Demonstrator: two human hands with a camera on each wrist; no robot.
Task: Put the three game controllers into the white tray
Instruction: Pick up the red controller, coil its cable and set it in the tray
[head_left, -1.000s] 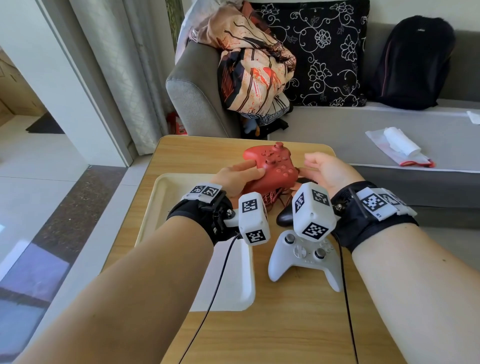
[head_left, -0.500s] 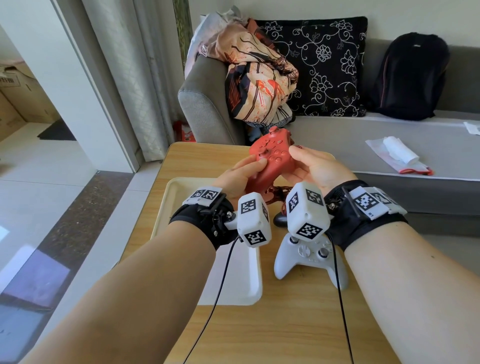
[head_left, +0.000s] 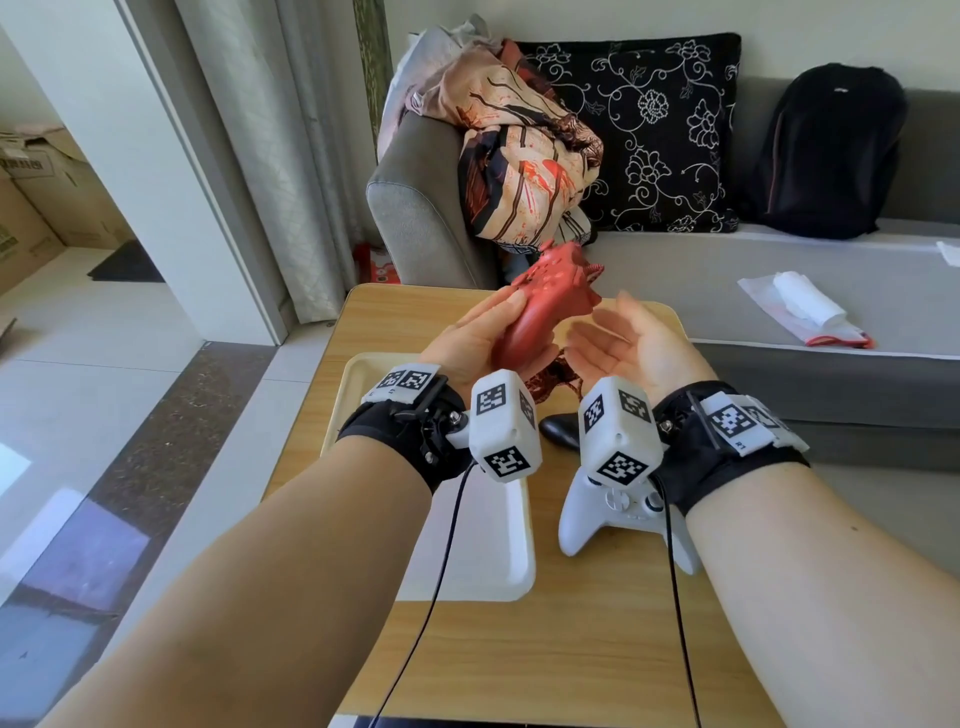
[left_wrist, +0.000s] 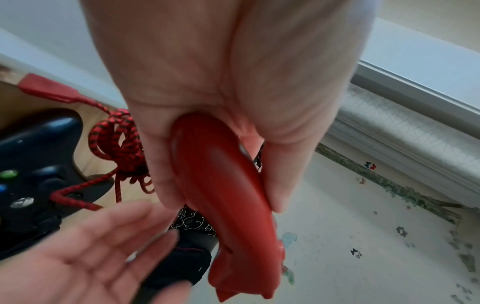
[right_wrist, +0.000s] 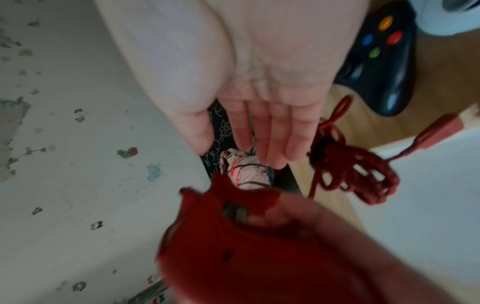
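Fingers of my left hand (head_left: 470, 338) wrap one grip of the red controller (head_left: 540, 301), raised above the table's far edge, while my right hand (head_left: 631, 348) lies open-palmed beside it, the white controller (head_left: 613, 514) just right of the white tray (head_left: 511, 566).

Black controller (head_left: 558, 430): mostly hidden behind wrist cameras in head view. White controller (head_left: 618, 512): top edge covered likewise. Red controller (right_wrist: 259, 246): motion-blurred in right wrist view. White tray (head_left: 498, 545): largely covered by left forearm.
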